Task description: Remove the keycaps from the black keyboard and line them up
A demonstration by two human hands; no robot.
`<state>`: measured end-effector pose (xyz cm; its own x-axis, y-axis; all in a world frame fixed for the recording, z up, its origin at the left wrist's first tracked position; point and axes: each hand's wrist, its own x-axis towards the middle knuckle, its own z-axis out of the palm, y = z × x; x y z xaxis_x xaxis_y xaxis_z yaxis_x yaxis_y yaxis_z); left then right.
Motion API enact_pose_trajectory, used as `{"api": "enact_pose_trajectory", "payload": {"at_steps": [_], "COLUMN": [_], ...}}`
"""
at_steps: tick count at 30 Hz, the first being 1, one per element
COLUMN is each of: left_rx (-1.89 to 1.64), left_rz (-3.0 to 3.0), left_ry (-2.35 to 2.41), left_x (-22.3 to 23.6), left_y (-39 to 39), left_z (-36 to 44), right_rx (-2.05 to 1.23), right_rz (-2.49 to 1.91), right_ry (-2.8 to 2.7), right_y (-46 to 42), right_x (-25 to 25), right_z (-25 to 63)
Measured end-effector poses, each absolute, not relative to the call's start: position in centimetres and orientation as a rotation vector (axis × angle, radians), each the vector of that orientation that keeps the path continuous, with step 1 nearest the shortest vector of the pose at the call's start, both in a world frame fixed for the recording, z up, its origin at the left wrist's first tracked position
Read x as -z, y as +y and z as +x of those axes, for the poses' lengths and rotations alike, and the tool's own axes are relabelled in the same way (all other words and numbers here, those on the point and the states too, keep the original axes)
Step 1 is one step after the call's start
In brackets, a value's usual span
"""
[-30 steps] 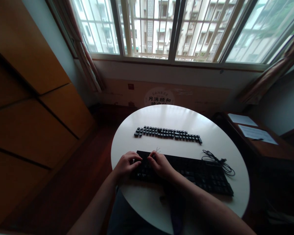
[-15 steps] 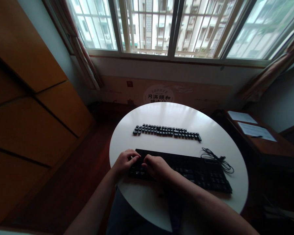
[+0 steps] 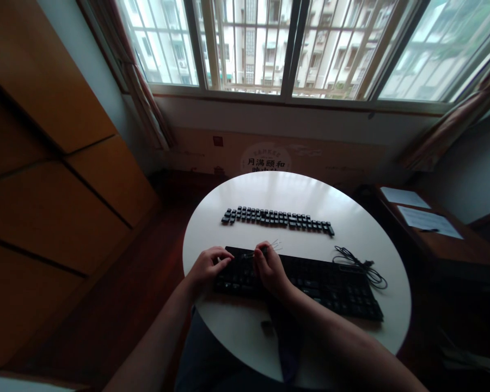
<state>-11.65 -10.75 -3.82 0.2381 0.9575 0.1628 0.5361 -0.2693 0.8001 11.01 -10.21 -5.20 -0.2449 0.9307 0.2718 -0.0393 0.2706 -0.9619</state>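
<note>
A black keyboard (image 3: 322, 280) lies across the near part of a round white table (image 3: 298, 190). My left hand (image 3: 206, 265) rests on the keyboard's left end, fingers curled over the keys. My right hand (image 3: 268, 268) is pinched on a thin wire keycap puller (image 3: 269, 247), lifted a little above the upper left of the keyboard. A dark keycap seems to sit in the puller's tip, though it is too small to be sure. Farther back on the table, a row of loose black keycaps (image 3: 276, 218) lies in a line. The keyboard's cable (image 3: 361, 267) is coiled at its right end.
A small dark thing (image 3: 266, 326) lies on the table near my right forearm. Orange cabinets (image 3: 53, 163) stand at the left. A low wooden side table with papers (image 3: 424, 220) is at the right. A barred window (image 3: 277, 43) and a printed cardboard panel (image 3: 265, 158) are behind the table.
My right hand has risen from the keys and turned, bringing the wire puller up and to the right. My left hand stays on the keyboard's left end.
</note>
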Motion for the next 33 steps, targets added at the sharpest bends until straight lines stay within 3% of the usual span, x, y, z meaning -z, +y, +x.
{"api": "enact_pose_trajectory", "payload": {"at_steps": [7,21,28,33], "left_rx": [-0.905,-0.635,-0.883,-1.098], "left_rz": [2.042,2.067,1.808,2.034], "left_ry": [1.374,1.257,1.215,1.377], "left_x": [2.2,-1.3,0.1,-0.2], "left_y": [-10.8,-10.5,-8.3,-3.8], "left_z": [-10.0,-9.3,-11.6,-11.5], "right_rx": [-1.24,-0.976,-1.053,-1.037], "right_rz": [-0.811,-0.84,-0.854,-0.833], "right_ry": [-1.475,-1.708,-1.508,-1.512], "right_y": [-10.1,-10.5,-10.1,-9.9], "right_x": [5.3,4.4,5.2,5.2], "right_z": [10.7,10.7,10.9,10.9]}}
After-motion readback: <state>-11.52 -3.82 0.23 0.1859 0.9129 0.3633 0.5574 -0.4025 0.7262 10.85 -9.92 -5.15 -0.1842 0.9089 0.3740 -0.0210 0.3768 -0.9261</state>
